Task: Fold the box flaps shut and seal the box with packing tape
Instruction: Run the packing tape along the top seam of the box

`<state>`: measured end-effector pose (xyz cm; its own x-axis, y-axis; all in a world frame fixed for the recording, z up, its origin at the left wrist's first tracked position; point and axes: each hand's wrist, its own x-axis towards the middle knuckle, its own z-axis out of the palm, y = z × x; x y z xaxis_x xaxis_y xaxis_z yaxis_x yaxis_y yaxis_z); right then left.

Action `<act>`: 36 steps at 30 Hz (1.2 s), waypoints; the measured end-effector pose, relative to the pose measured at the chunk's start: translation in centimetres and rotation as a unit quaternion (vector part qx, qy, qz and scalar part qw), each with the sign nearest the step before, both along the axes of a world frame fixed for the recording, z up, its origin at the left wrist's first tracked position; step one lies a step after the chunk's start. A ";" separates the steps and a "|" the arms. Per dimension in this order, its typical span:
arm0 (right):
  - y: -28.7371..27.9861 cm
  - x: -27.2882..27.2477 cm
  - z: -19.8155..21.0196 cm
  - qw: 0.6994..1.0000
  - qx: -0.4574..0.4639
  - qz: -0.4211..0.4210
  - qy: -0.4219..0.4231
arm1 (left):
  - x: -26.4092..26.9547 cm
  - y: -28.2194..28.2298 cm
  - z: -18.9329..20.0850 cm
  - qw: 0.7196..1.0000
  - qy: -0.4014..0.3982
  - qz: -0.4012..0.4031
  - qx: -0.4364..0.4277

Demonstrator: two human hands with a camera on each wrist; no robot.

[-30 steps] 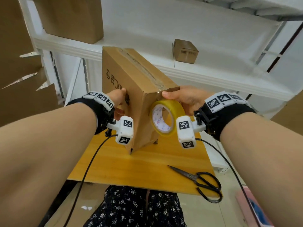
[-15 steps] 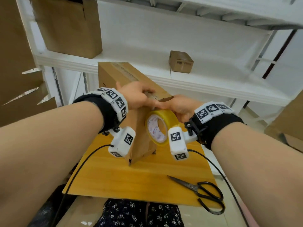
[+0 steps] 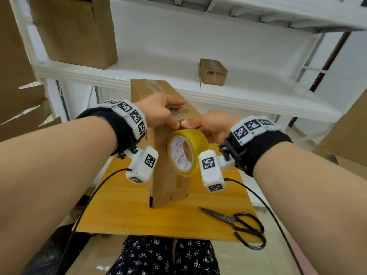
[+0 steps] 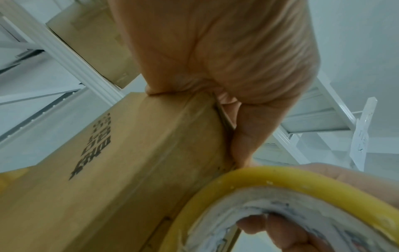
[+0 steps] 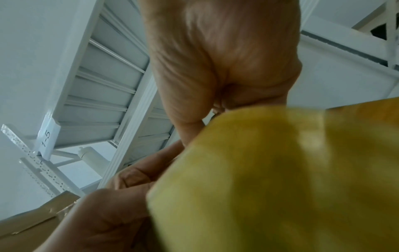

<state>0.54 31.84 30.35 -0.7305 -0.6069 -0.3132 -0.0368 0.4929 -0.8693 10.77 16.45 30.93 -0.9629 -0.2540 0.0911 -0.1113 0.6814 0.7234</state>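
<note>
**Tape at the near top edge of the upright box**

Standing on end on the wooden table (image 3: 127, 215): a tall cardboard box (image 3: 168, 181), flaps already down, a glossy strip running along the top seam. Resting on the top near corner, the left hand (image 3: 158, 112), fingers curled, thumb pressed to the tape end at the edge. Wrapped round the yellow tape roll (image 3: 187, 152), the right hand (image 3: 213, 125), fingers through the core, thumb on top, roll hanging against the near face.

Probably light and stiff, that box, but narrow-footed and apt to tip; best steadied from above at the corner. Film thin, sticky, prone to wrinkling; best kept taut. Scissors (image 3: 237, 222) lying near the table's front right corner.

Black printed characters down the left side, not legible. Red and blue print on the roll's core, too small to read. A shelf tag in the right wrist view reading "1-5".
</note>
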 end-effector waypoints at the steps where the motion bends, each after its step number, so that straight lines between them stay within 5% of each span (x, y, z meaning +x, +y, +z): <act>1: 0.4 0.1 0.2 1.000 0.006 0.001 0.011 | -0.1 0.3 0.0 1.000 0.001 -0.010 0.012; 5: 2.1 0.5 0.6 0.997 0.058 0.007 0.050 | -0.7 0.9 -0.3 0.999 -0.005 -0.040 0.029; 13: 2.4 0.6 0.7 0.991 0.111 0.007 0.080 | -0.2 1.0 0.4 0.978 -0.048 0.017 -0.202; 20: 2.2 0.9 0.1 0.993 0.075 0.004 0.093 | 0.3 1.6 0.1 0.969 -0.031 0.025 -0.243; 23: 2.8 0.9 -0.4 0.997 0.046 -0.003 0.069 | 0.5 1.6 0.0 0.981 -0.015 0.044 -0.186; 26: 4.0 0.8 -1.1 0.999 0.025 -0.035 0.029 | 0.6 1.2 -1.0 0.997 0.026 0.059 -0.033; 32: 4.4 1.2 -3.7 0.996 -0.010 -0.092 -0.009 | 0.9 0.6 -3.4 0.978 0.071 0.099 0.169; 36: 4.5 1.4 -4.5 0.994 0.006 -0.111 -0.013 | 0.9 0.6 -3.3 0.967 0.108 0.098 0.211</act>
